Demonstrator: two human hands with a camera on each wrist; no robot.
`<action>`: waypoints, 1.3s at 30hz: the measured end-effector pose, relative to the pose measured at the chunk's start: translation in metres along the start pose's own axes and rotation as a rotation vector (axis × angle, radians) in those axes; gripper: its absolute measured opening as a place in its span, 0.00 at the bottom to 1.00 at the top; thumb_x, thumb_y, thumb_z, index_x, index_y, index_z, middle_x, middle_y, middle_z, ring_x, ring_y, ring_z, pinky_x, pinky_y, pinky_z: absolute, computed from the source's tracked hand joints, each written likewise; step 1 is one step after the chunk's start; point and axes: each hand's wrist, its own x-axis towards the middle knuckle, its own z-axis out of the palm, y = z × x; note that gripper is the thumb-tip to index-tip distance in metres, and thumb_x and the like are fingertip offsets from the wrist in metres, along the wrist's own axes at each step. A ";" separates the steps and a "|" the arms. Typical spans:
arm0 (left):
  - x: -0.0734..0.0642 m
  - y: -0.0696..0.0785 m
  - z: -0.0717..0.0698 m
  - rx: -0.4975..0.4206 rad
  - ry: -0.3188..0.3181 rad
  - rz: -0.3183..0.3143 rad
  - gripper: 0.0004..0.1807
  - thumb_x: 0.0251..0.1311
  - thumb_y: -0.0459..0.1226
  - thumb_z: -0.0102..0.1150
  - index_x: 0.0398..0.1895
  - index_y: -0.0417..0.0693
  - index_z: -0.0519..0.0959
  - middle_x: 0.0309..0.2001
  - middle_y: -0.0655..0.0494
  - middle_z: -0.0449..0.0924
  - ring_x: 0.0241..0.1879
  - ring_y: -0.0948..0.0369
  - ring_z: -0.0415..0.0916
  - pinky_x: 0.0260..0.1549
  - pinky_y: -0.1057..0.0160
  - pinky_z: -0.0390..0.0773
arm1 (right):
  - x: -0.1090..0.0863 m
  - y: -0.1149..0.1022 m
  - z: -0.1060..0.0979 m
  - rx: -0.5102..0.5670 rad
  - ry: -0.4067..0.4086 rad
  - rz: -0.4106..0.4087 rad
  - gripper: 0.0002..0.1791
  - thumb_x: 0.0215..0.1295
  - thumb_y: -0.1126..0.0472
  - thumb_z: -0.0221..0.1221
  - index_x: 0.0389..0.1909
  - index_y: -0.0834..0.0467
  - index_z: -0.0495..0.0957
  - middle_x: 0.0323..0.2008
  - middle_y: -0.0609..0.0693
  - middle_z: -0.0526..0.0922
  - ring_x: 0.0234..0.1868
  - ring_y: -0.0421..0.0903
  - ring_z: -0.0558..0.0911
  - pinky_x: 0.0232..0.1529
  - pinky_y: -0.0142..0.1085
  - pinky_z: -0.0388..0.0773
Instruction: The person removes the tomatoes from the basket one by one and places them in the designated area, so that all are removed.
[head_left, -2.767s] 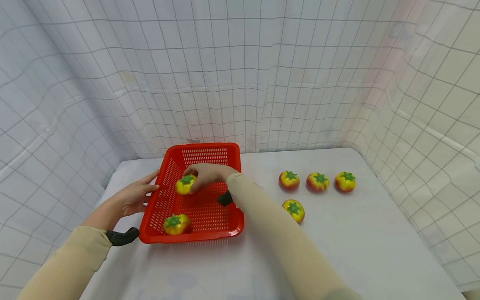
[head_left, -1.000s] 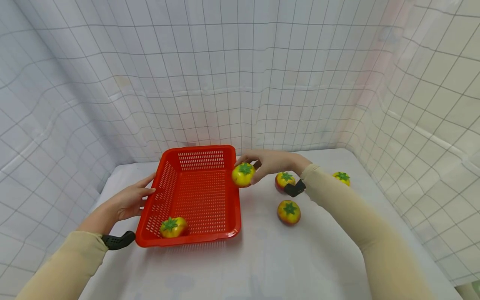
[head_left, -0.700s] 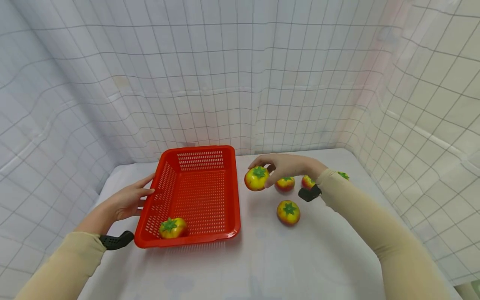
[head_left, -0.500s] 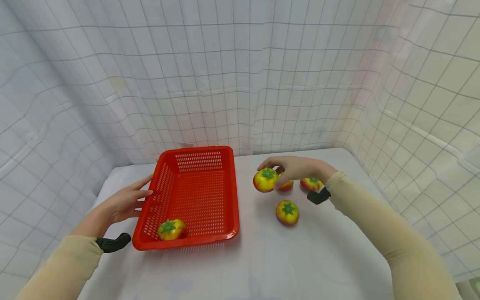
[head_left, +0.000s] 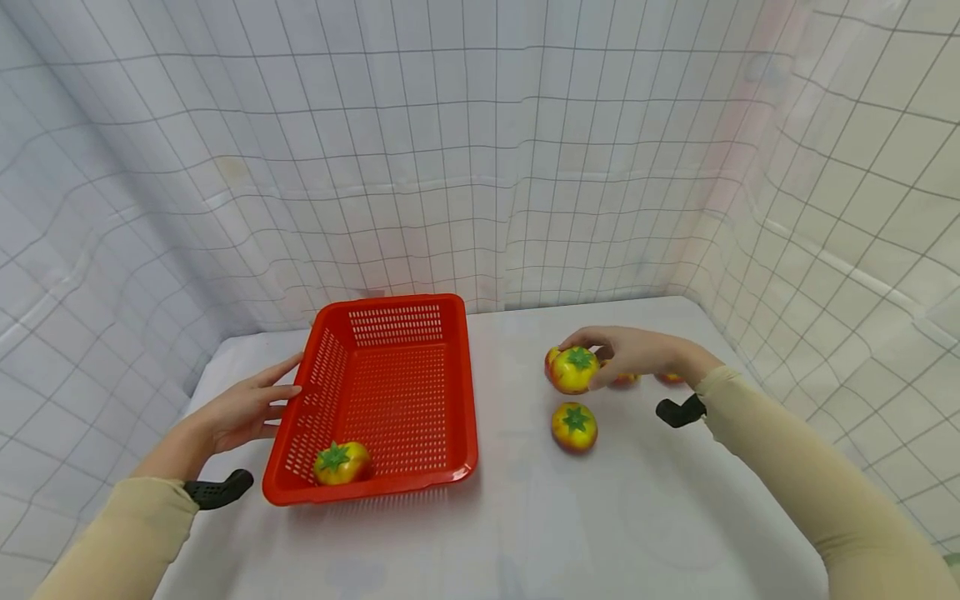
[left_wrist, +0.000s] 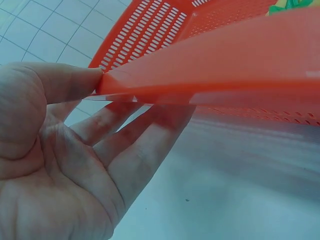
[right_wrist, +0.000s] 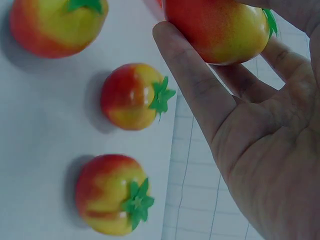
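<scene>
Held in my right hand (head_left: 637, 352) is a red-and-yellow tomato (head_left: 575, 370) with a green star-shaped top, over the right half of the table. In the right wrist view, fingers and thumb grip this tomato (right_wrist: 225, 30) from its sides. My left hand (head_left: 243, 412) pinches the left rim of a red slotted plastic basket (head_left: 471, 417); the left wrist view has the thumb at the rim's edge and the fingers underneath. One tomato (head_left: 342, 463) lies in the basket's near left corner. Another tomato (head_left: 574, 427) sits on the table, just nearer than the held one.
Behind the right hand stand several more tomatoes in a row, partly hidden in the head view; the right wrist view shows a tomato (right_wrist: 132, 95) and another tomato (right_wrist: 114, 195) near the table edge. White grid-patterned curtains (head_left: 487, 167) enclose the table (head_left: 525, 533) at the back and sides.
My right hand has lifted a tomato out of the basket and carried it right, over the table near the other tomatoes. The left hand has stayed at the basket's rim.
</scene>
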 end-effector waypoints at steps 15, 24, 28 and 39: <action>-0.002 0.001 -0.001 -0.041 -0.040 0.010 0.43 0.80 0.44 0.48 0.84 0.60 0.33 0.70 0.44 0.63 0.56 0.53 0.79 0.54 0.45 0.80 | -0.042 0.050 0.006 0.084 0.056 0.064 0.33 0.60 0.55 0.71 0.67 0.38 0.73 0.68 0.42 0.71 0.66 0.54 0.69 0.64 0.53 0.68; -0.004 0.000 0.001 -0.033 -0.021 0.000 0.42 0.80 0.44 0.48 0.84 0.61 0.33 0.71 0.41 0.62 0.55 0.52 0.79 0.53 0.44 0.81 | -0.060 0.070 0.021 0.088 0.070 0.155 0.33 0.58 0.55 0.70 0.66 0.35 0.74 0.71 0.46 0.67 0.68 0.57 0.66 0.63 0.58 0.70; -0.004 0.000 0.001 -0.029 -0.020 0.006 0.42 0.80 0.44 0.47 0.84 0.61 0.32 0.72 0.39 0.61 0.55 0.52 0.79 0.52 0.43 0.81 | -0.062 0.077 0.025 0.100 0.069 0.164 0.33 0.58 0.55 0.70 0.66 0.36 0.74 0.70 0.45 0.69 0.67 0.56 0.66 0.64 0.56 0.69; -0.003 0.001 0.001 -0.046 -0.029 0.010 0.42 0.80 0.43 0.47 0.84 0.61 0.32 0.70 0.43 0.65 0.55 0.52 0.80 0.51 0.43 0.81 | -0.066 0.096 0.034 0.106 0.064 0.161 0.34 0.59 0.55 0.70 0.68 0.42 0.73 0.69 0.48 0.70 0.67 0.59 0.66 0.66 0.61 0.65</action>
